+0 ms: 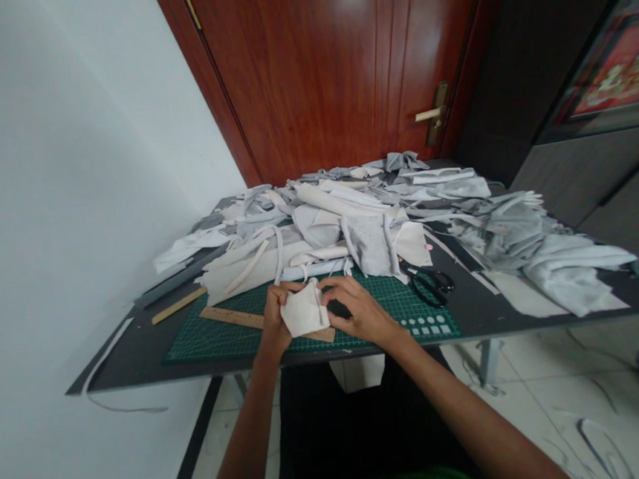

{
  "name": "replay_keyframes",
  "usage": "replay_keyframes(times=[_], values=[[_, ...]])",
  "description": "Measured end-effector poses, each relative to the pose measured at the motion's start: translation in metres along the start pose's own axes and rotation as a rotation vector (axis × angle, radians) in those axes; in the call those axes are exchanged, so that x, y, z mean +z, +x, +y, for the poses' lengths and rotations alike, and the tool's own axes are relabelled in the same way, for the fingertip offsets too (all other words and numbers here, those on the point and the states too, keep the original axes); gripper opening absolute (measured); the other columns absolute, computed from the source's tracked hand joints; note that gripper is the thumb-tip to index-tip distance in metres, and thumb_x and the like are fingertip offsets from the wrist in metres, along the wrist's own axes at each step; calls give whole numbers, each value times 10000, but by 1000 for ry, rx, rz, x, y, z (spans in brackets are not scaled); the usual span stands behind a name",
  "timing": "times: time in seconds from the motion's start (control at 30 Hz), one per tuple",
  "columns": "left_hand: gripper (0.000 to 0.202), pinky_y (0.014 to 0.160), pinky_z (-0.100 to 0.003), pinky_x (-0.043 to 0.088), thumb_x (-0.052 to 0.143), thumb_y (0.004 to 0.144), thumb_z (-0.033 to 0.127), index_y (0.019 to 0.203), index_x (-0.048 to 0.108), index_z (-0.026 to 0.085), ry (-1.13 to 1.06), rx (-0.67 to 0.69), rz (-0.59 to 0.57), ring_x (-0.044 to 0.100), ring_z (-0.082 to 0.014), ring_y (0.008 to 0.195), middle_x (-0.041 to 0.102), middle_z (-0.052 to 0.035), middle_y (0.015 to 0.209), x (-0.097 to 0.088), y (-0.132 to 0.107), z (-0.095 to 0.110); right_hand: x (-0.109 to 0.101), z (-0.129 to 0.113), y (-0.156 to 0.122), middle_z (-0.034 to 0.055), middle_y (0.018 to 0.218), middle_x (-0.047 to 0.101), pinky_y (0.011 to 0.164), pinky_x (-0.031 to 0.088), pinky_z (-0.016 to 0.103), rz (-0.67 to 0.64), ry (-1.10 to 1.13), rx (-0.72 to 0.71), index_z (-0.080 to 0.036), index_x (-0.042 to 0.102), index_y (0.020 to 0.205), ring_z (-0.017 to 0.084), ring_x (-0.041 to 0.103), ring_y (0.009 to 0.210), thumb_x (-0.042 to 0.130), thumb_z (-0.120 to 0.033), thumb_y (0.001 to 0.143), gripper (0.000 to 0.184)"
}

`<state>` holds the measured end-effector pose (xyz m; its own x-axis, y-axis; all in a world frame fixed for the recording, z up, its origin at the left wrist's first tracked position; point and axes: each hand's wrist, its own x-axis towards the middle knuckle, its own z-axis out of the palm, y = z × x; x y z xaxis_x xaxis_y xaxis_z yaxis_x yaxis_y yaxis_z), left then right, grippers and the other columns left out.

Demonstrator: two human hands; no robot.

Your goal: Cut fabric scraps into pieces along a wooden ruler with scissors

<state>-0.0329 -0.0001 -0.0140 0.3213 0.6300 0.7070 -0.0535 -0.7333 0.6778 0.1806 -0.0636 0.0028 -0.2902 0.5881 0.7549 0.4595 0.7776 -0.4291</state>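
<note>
A small piece of off-white fabric [303, 312] is held up between my two hands, above the front of the green cutting mat [227, 337]. My left hand [274, 318] grips its left side, thumb at the upper edge. At the right edge, where a narrow strip of the cloth looks folded, the fingers of my right hand [353, 304] pinch it. Beneath the fabric a wooden ruler [231, 316] lies slantwise on the mat, partly covered by the cloth and my left hand. Black-handled scissors [432, 287] rest to the right of my right hand.
Heaped white and grey fabric pieces [344, 200] cover the back of the dark table [123, 368]. More grey cloth [520, 229] is piled at the right. A second wooden strip [178, 306] lies at the left. Behind the table stands a brown door [327, 67]; a white wall [68, 179] borders the left.
</note>
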Motion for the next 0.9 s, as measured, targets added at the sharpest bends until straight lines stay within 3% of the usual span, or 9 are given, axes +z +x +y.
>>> replay_keyframes(times=[0.1,0.17,0.27,0.37,0.5,0.67,0.9], values=[[348,796,-358,528,701,914,410,876,390,260,-150,-43,-44,694,-233,955,746,-49,1050,1,1,1,-1,1,1,125,1354,618,1036,455,437,-16,-21,-10,-238,614,1187,265,574,1233,643,-119,931,284],[336,866,-402,540,684,931,396,840,392,255,-205,-77,-42,713,-248,1002,768,-43,1022,3,3,1,-1,2,1,111,1270,656,996,463,419,-17,-28,-5,-236,626,1149,251,600,1154,630,-135,960,214],[358,934,-442,533,705,923,345,802,379,255,-155,-92,-14,724,-251,1007,786,-23,959,5,5,2,0,4,0,75,1048,690,876,464,382,0,-46,-3,-228,624,1016,230,602,958,614,-165,989,70],[351,964,-449,519,701,921,342,802,380,263,-63,-39,27,713,-248,998,782,-13,920,5,8,2,-1,3,-1,62,954,664,813,439,367,18,-68,-8,-223,596,950,225,567,890,606,-182,999,64],[315,915,-418,509,672,920,357,814,390,264,114,-9,66,685,-243,962,757,-23,930,4,10,4,-2,2,-2,53,921,619,799,421,364,73,-69,1,-230,553,897,223,544,881,570,-169,1002,123],[284,790,-347,485,655,878,298,839,378,255,194,3,32,640,-214,895,707,-40,998,3,11,11,0,5,-5,52,914,596,790,389,380,150,-128,42,-243,520,830,231,526,876,531,-105,951,184],[172,837,-350,463,509,904,179,840,366,251,280,-15,28,623,-210,942,686,-62,1028,5,12,13,1,6,-6,60,907,565,781,352,394,272,-217,191,-236,479,693,240,473,861,576,-88,844,233]])
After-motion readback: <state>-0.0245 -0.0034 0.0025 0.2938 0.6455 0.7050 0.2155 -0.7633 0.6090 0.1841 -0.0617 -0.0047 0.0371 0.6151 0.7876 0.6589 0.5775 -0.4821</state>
